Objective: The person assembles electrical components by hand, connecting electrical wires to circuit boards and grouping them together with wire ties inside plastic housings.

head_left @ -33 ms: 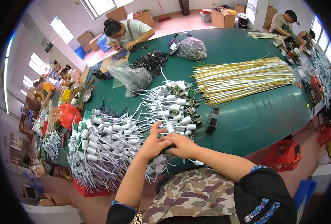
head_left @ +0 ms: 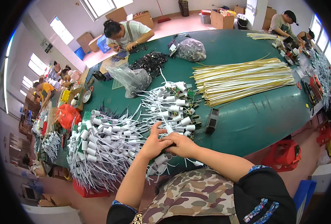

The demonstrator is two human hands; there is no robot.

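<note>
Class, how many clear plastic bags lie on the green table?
2: one bag left of centre near the black parts, one bag further back. Others may be hidden.

Bare green table (head_left: 262, 119) right of the small black box (head_left: 211, 121) — white socket heaps (head_left: 105, 145) crowding the left.

A large green-topped table (head_left: 255, 115) laden with lamp-assembly parts.

A heap of white wired lamp sockets (head_left: 102, 145) is spread over the near left edge, and a second cluster of white sockets (head_left: 173, 104) is piled just beside it toward the middle. A long bundle of yellow-white wires (head_left: 244, 80) is laid across the right half. A small black box (head_left: 211, 121) is set near the front edge. Farther back, a pile of black parts (head_left: 150, 61) is seen between a clear plastic bag (head_left: 130, 78) and a filled bag (head_left: 191, 50).
</note>
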